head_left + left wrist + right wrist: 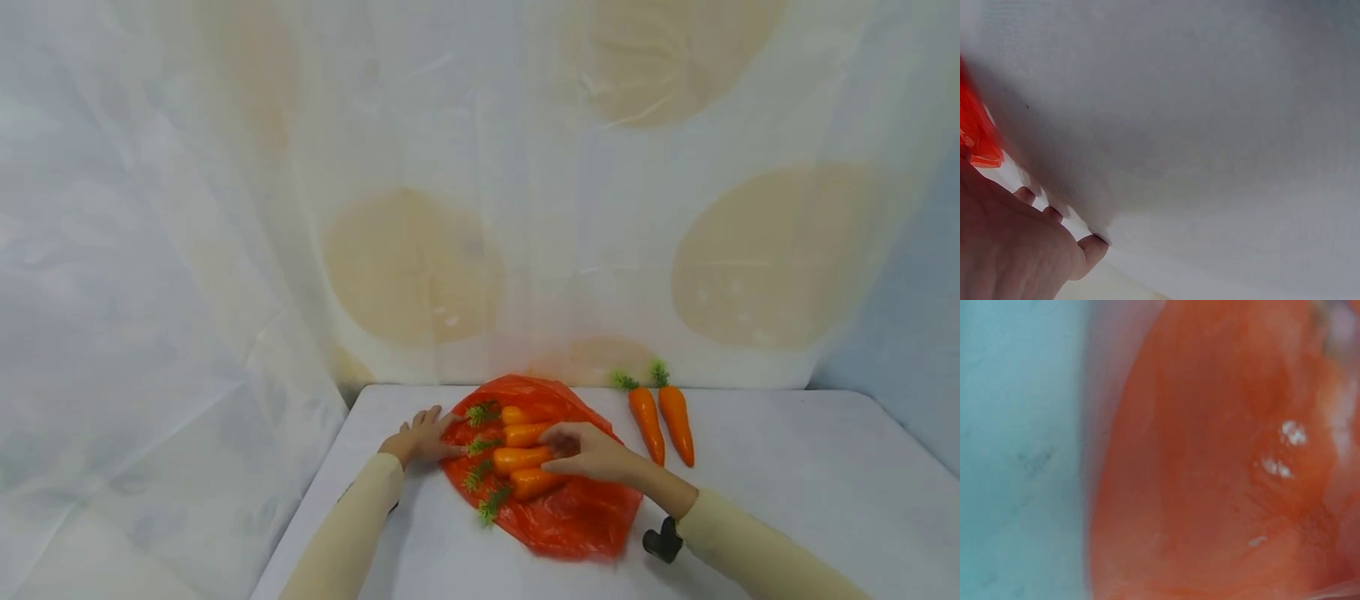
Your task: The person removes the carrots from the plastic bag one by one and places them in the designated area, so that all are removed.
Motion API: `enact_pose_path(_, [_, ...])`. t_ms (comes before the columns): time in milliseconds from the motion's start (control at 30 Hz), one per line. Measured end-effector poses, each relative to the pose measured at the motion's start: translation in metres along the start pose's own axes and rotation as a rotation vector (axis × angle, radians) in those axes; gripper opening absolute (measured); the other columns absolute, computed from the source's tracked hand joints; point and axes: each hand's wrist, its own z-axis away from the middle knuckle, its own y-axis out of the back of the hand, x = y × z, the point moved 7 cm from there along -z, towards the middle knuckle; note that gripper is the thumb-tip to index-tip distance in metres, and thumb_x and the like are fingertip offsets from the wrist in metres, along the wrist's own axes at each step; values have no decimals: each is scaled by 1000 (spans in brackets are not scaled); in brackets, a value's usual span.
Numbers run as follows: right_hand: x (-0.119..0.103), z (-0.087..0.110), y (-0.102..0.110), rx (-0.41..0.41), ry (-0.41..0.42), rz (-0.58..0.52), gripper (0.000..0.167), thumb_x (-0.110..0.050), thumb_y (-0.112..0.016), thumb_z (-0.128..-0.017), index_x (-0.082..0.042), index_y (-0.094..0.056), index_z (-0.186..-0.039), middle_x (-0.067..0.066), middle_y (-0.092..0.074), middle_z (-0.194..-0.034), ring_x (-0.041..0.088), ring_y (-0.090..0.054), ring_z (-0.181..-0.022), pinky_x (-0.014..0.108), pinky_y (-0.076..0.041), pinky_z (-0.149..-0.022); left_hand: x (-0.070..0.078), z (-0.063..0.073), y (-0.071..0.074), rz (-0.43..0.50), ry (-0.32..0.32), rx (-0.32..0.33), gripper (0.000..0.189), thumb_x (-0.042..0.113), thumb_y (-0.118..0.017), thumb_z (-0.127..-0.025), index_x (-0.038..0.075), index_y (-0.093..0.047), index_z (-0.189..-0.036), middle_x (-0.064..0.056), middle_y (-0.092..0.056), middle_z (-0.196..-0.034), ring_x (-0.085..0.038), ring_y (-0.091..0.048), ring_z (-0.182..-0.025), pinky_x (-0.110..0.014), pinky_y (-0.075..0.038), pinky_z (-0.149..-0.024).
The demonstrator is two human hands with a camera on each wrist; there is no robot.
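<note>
Several orange toy carrots with green leafy tops lie side by side on a red plastic bag (pixel 577 521), leaves pointing left. My left hand (pixel 429 437) is at the bag's left edge, its fingers spread and touching the plastic. In the left wrist view, part of that hand (pixel 1019 250) shows beside a corner of the bag (pixel 982 131). My right hand (pixel 596 454) curls its thumb and fingers around the tip end of one carrot (pixel 519 459); the tip is hidden. Red plastic (pixel 1179 475) fills much of the blurred right wrist view, where the grip cannot be seen.
Two more carrots, a left one (pixel 647 423) and a right one (pixel 677 425), lie near the back edge of the white table (pixel 795 500), right of the bag. A pale curtain with tan circles (pixel 412 267) hangs behind the table.
</note>
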Motion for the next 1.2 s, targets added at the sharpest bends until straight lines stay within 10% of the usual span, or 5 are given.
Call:
enact_pose_path(433, [4, -2, -20, -127, 89, 33, 36, -24, -74, -90, -11, -65, -123, 4, -69, -122, 23, -62, -116, 42, -51, -101, 2, 2, 3, -9, -11, 6, 76, 69, -61, -84, 39, -39, -149, -10, -17, -165, -37, -16, -150, -67, -13, -117])
enact_pose_path(1200, [21, 6, -40, -229, -23, 103, 42, -29, -80, -84, -29, -65, -124, -13, -63, -124, 11, -54, -109, 43, -48, -102, 5, 6, 4, -17, -7, 6, 75, 66, -62, -85, 37, -39, -150, -12, -17, -164, -38, -17, -149, -68, -15, -116])
